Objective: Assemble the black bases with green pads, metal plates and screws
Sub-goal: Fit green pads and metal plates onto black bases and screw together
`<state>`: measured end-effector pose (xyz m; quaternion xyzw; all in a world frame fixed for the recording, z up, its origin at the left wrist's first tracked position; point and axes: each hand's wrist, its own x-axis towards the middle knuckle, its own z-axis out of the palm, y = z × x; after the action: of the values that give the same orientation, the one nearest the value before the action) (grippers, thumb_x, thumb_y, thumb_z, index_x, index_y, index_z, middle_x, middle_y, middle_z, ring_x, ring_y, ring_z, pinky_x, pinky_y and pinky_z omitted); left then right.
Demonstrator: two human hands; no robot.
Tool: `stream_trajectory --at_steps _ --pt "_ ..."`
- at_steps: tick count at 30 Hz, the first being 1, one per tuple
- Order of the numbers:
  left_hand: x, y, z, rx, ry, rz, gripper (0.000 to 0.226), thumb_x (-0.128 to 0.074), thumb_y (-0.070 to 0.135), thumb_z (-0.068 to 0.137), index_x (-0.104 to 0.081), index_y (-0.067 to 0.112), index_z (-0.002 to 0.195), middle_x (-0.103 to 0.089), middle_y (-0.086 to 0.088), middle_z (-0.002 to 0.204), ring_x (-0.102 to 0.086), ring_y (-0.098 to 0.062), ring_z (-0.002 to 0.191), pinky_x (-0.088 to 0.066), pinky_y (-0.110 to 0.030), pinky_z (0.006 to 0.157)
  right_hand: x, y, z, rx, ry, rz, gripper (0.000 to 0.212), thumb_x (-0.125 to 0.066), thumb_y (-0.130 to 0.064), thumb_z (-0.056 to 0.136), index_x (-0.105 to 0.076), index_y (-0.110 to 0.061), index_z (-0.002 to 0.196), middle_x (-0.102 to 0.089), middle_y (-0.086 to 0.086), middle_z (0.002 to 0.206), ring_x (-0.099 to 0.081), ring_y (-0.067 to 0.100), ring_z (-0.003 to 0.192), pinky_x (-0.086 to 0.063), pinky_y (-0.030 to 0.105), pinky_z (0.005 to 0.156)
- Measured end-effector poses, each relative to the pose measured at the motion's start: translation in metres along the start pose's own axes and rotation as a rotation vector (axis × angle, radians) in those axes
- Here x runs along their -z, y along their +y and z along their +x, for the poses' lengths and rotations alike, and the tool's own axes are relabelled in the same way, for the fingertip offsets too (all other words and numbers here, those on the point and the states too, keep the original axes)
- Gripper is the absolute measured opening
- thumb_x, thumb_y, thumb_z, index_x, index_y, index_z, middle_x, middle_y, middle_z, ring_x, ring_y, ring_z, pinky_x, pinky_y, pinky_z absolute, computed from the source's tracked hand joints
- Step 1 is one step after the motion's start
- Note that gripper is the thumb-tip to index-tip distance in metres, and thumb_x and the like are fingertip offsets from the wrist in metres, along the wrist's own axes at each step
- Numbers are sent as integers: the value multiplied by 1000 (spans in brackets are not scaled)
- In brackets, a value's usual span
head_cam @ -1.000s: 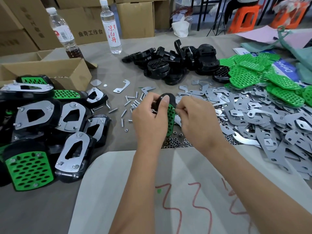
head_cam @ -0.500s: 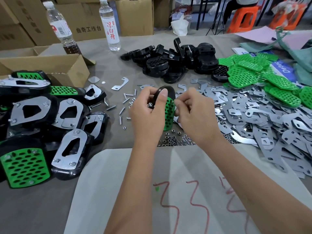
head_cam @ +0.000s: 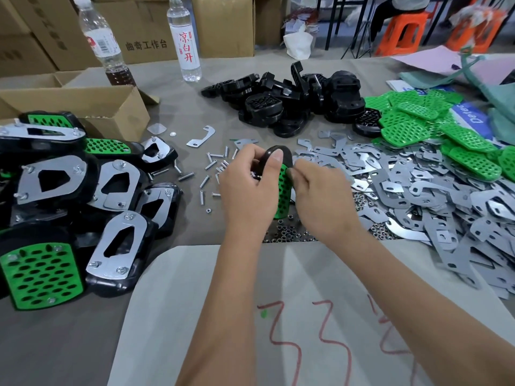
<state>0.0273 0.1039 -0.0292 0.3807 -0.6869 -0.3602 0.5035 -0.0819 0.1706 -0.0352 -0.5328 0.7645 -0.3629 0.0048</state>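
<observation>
A grey counter (head_cam: 69, 344) fills the view, strewn with parts in separate heaps. Over its middle, the left hand (head_cam: 248, 196) grips a black plastic base fitted with a perforated green pad (head_cam: 282, 188), held on edge above the surface, thumb pressed on its rounded top. The right hand (head_cam: 320, 201) pinches at the pad's right edge with fingertips closed; what it pinches is hidden.

Under the forearms lies a pale sheet with red scribbles (head_cam: 195, 316). Beyond it, a scatter of small metal nuts (head_cam: 284, 234) sits just below the hands, and loose silver screws (head_cam: 207, 176) lie to their left. Finished black bases with green pads and shiny metal plates (head_cam: 69, 196) are heaped at the left edge. A pile of bare black bases (head_cam: 281, 104) rests at the far centre, a heap of green perforated pads (head_cam: 434, 126) at the far right, and a wide spread of flat grey metal plates (head_cam: 418, 196) covers the right side.

An open brown cardboard box (head_cam: 83, 104) stands at the far left, with two clear plastic bottles (head_cam: 185, 40) behind it. Stacked cardboard cartons (head_cam: 223, 26) line the back of the room, and orange plastic stools (head_cam: 404, 32) stand on the floor further right.
</observation>
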Motion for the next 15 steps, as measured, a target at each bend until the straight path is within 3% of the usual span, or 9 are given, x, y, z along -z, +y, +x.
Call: stream_trajectory --at_steps 3,6,7,9,11,13,15 --pt "0 2 -4 -51 22 12 23 -67 30 99 -62 14 82 -64 8 72 -58 -12 71 -46 -30 70 -2 -2 -1 -116 -95 267 46 -49 -24 109 -39 -17 64 -44 -9 54 -41 15 53 -30 35 54" --pt "12 -3 2 21 165 -57 20 -66 28 100 -64 17 83 -65 10 73 -60 -9 69 -49 -27 69 9 0 7 -121 -255 545 43 -48 -36 110 -56 -12 75 -47 -8 56 -37 7 47 -30 24 48" --pt "17 -6 5 79 244 -72 20 -66 28 100 -65 17 84 -66 8 75 -60 -9 69 -50 -29 70 11 0 11 -79 -252 474 42 -49 -39 109 -60 -11 80 -52 -6 61 -43 8 51 -33 27 50" --pt "26 -13 12 241 396 -136 21 -64 30 101 -63 16 86 -65 5 79 -57 -8 69 -50 -32 72 8 0 14 59 -282 68 31 -53 -42 106 -63 -16 91 -58 -7 75 -55 14 70 -39 34 63" --pt "31 -17 16 453 471 -325 25 -69 36 98 -60 16 88 -63 4 82 -57 -4 65 -49 -26 63 1 -9 12 133 -407 -289 23 -56 -46 103 -59 -23 106 -54 -6 95 -58 21 90 -43 37 73" --pt "30 -19 16 613 463 -462 34 -80 42 87 -59 16 91 -66 4 85 -61 0 60 -50 -20 53 -6 -15 11 150 -454 -370 22 -56 -45 103 -55 -26 114 -50 1 110 -59 29 97 -45 38 75" --pt "29 -18 15 665 415 -504 44 -89 41 79 -63 13 100 -70 3 87 -65 -2 60 -52 -21 51 -7 -19 13 174 -446 -356 17 -56 -37 104 -56 -25 116 -51 5 113 -60 33 102 -47 40 74"
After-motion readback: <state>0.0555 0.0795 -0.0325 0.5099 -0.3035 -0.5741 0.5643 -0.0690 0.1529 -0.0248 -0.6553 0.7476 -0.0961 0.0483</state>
